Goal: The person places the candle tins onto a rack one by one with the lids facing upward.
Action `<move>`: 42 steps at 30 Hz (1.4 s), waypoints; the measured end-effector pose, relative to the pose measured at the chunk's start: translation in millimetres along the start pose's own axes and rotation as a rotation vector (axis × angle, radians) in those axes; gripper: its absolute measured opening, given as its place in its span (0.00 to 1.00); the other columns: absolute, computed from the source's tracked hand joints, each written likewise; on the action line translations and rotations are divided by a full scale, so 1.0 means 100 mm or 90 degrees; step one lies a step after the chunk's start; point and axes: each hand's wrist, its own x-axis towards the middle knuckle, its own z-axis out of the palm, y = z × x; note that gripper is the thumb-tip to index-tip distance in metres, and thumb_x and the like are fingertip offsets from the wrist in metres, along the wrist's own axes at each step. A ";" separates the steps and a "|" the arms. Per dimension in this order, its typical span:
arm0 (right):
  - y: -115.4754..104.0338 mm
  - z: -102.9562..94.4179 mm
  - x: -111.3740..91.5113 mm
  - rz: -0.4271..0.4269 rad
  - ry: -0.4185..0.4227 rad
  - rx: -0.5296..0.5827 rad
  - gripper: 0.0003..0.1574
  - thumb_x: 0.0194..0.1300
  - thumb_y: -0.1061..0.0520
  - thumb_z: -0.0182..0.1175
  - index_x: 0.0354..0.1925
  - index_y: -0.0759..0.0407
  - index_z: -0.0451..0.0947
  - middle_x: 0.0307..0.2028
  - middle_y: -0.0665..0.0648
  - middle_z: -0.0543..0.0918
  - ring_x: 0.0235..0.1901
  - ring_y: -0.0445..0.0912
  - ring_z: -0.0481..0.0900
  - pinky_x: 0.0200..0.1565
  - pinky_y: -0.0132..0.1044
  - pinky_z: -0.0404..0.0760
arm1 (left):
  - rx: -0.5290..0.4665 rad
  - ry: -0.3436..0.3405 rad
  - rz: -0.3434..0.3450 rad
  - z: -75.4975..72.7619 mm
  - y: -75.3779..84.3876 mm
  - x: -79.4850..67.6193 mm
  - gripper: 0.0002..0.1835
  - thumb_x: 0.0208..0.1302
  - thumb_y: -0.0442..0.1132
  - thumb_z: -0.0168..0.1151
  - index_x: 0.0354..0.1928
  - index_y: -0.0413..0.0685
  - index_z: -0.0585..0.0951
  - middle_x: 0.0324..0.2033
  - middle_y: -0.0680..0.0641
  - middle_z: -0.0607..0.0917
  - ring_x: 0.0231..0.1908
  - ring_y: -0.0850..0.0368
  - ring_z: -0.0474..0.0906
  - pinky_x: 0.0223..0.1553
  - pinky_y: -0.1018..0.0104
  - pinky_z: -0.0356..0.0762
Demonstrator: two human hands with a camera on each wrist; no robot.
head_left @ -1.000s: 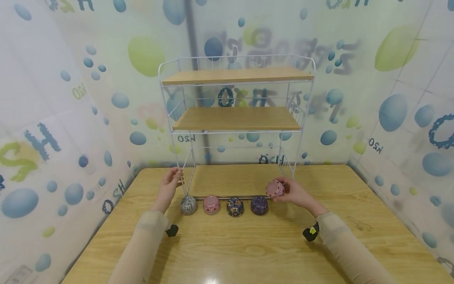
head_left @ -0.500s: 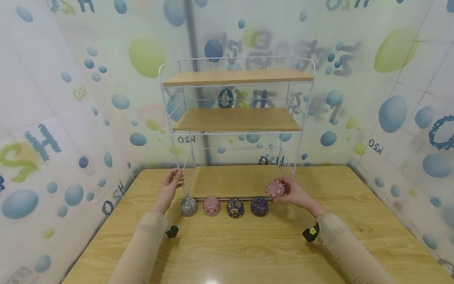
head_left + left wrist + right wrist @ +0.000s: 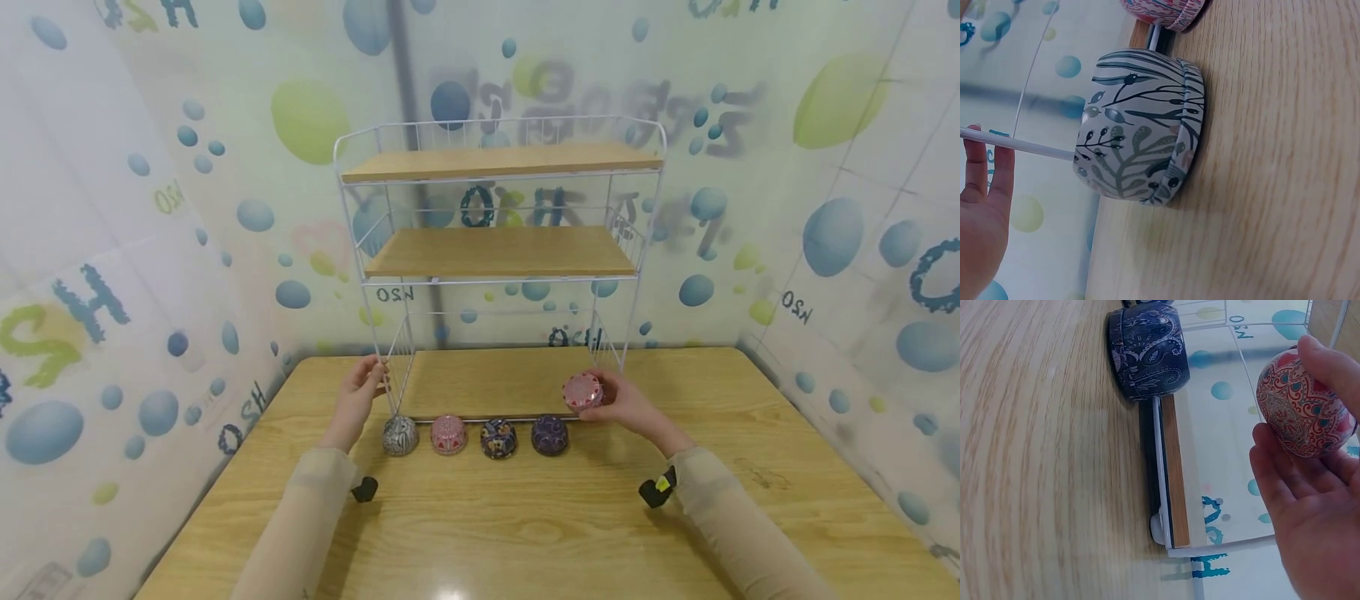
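Note:
My right hand (image 3: 626, 404) pinches a small round pink-and-red patterned tin (image 3: 582, 392) between thumb and fingers, above the right front of the bottom board. In the right wrist view, the tin (image 3: 1300, 406) shows its ornate base, apart from the board. My left hand (image 3: 357, 396) holds the left front post of a white wire shelf rack (image 3: 372, 321); the left wrist view shows two fingers behind the post. Along the rack's front edge stand a leaf-patterned white tin (image 3: 400, 436), a pink tin (image 3: 448, 435), a multicoloured dark tin (image 3: 498, 438) and a purple paisley tin (image 3: 550, 435).
The rack has a top board (image 3: 502, 160), a middle board (image 3: 502, 252) and a bottom board (image 3: 487, 379), with wire rails at its sides. It stands on a wooden table (image 3: 487, 525) against a patterned wall covering (image 3: 225, 150).
The pink-and-red tin in my right hand has risen slightly and tilted toward level. My left hand stays at the post, and the row of tins has not moved.

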 end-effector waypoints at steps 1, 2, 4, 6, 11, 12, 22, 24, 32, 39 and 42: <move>0.00 0.00 0.00 -0.002 -0.001 0.004 0.48 0.54 0.58 0.74 0.65 0.72 0.61 0.55 0.70 0.74 0.53 0.60 0.75 0.52 0.44 0.78 | -0.001 0.001 -0.001 0.00 0.00 0.00 0.09 0.76 0.35 0.47 0.49 0.38 0.73 0.49 0.25 0.70 0.41 0.54 0.74 0.55 0.39 0.71; 0.00 0.00 0.00 -0.006 -0.002 0.007 0.48 0.54 0.58 0.73 0.65 0.72 0.61 0.55 0.70 0.74 0.53 0.59 0.75 0.52 0.44 0.78 | -0.001 0.001 -0.001 0.00 0.00 0.00 0.08 0.76 0.35 0.47 0.49 0.38 0.73 0.49 0.25 0.70 0.42 0.54 0.74 0.55 0.39 0.71; -0.01 0.00 0.00 -0.012 -0.001 0.014 0.49 0.54 0.56 0.74 0.65 0.72 0.61 0.56 0.70 0.74 0.54 0.59 0.75 0.53 0.43 0.78 | -0.002 0.001 -0.002 0.00 0.00 0.00 0.08 0.76 0.35 0.48 0.49 0.40 0.74 0.49 0.26 0.70 0.42 0.53 0.74 0.54 0.40 0.72; -0.01 0.00 0.00 -0.028 -0.003 0.016 0.49 0.55 0.55 0.73 0.65 0.74 0.60 0.56 0.71 0.73 0.54 0.58 0.75 0.52 0.42 0.79 | 0.003 0.002 -0.001 0.00 0.01 -0.01 0.07 0.76 0.35 0.48 0.48 0.41 0.74 0.48 0.27 0.71 0.42 0.53 0.74 0.54 0.41 0.73; -0.06 0.00 0.01 -0.017 -0.011 0.055 0.50 0.55 0.56 0.73 0.66 0.74 0.58 0.58 0.73 0.71 0.57 0.61 0.73 0.54 0.42 0.78 | 0.002 0.002 0.003 0.01 0.01 -0.01 0.07 0.75 0.35 0.48 0.47 0.42 0.74 0.47 0.29 0.72 0.42 0.51 0.74 0.53 0.43 0.74; -0.08 0.00 0.01 -0.006 -0.012 0.066 0.51 0.55 0.57 0.73 0.67 0.73 0.58 0.59 0.72 0.71 0.58 0.62 0.72 0.54 0.41 0.77 | -0.001 0.004 0.002 0.01 0.01 -0.01 0.06 0.75 0.35 0.48 0.47 0.42 0.74 0.45 0.32 0.73 0.42 0.50 0.74 0.53 0.43 0.74; -0.16 0.02 0.05 0.008 -0.016 0.093 0.48 0.55 0.64 0.71 0.67 0.74 0.57 0.58 0.72 0.71 0.57 0.61 0.72 0.52 0.35 0.77 | -0.001 0.003 0.005 0.00 0.01 0.00 0.07 0.75 0.35 0.49 0.47 0.42 0.74 0.36 0.56 0.78 0.41 0.54 0.74 0.50 0.49 0.77; -0.16 0.02 0.06 0.003 -0.017 0.091 0.48 0.54 0.63 0.72 0.66 0.75 0.58 0.57 0.72 0.72 0.55 0.60 0.74 0.51 0.33 0.78 | 0.003 0.002 0.005 0.00 0.02 0.00 0.08 0.75 0.35 0.48 0.48 0.39 0.74 0.36 0.57 0.78 0.41 0.53 0.74 0.50 0.49 0.77; -0.23 0.03 0.14 -0.001 -0.014 0.083 0.46 0.54 0.63 0.72 0.65 0.76 0.60 0.56 0.73 0.74 0.54 0.60 0.75 0.49 0.32 0.78 | 0.006 0.007 0.001 0.01 0.03 0.00 0.08 0.75 0.34 0.48 0.48 0.38 0.73 0.35 0.58 0.78 0.42 0.52 0.75 0.53 0.44 0.75; -0.33 0.03 0.19 0.013 -0.015 0.131 0.48 0.55 0.64 0.71 0.67 0.74 0.57 0.58 0.73 0.71 0.58 0.63 0.72 0.49 0.35 0.79 | 0.009 0.012 -0.008 0.00 0.02 0.00 0.07 0.75 0.35 0.48 0.47 0.40 0.74 0.35 0.58 0.78 0.42 0.50 0.74 0.52 0.48 0.76; -0.37 0.03 0.19 0.006 -0.021 0.145 0.47 0.54 0.65 0.70 0.67 0.73 0.58 0.58 0.73 0.71 0.58 0.63 0.72 0.48 0.35 0.80 | 0.006 0.009 -0.010 0.00 0.02 0.00 0.08 0.75 0.35 0.48 0.48 0.38 0.73 0.36 0.57 0.78 0.43 0.50 0.74 0.52 0.48 0.76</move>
